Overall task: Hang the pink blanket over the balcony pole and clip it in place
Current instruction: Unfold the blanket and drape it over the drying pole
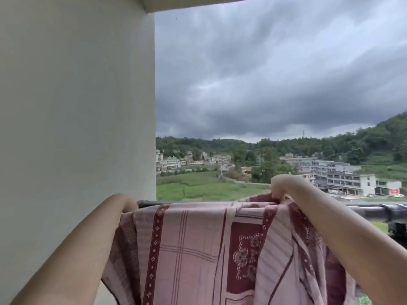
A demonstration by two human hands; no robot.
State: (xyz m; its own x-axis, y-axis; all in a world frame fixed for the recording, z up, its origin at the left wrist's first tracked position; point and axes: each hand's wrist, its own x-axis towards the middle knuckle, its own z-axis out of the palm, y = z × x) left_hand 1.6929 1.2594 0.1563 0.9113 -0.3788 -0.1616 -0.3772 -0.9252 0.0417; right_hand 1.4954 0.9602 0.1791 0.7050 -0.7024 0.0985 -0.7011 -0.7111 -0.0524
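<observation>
The pink blanket (pixel 198 249), patterned with dark red bands and checks, lies draped over the dark balcony pole (pixel 365 211), its near side hanging down toward the camera. The right hand (pixel 280 189) pinches a bunched fold of the blanket at the top edge, just above the pole. The left hand (pixel 127 204) curls over the blanket's left end by the pole; its fingers are hidden behind the cloth, so its grip cannot be told. A pale wall (pixel 77 106) fills the left. Far beyond lie green fields, buildings, wooded hills and dark clouds.
</observation>
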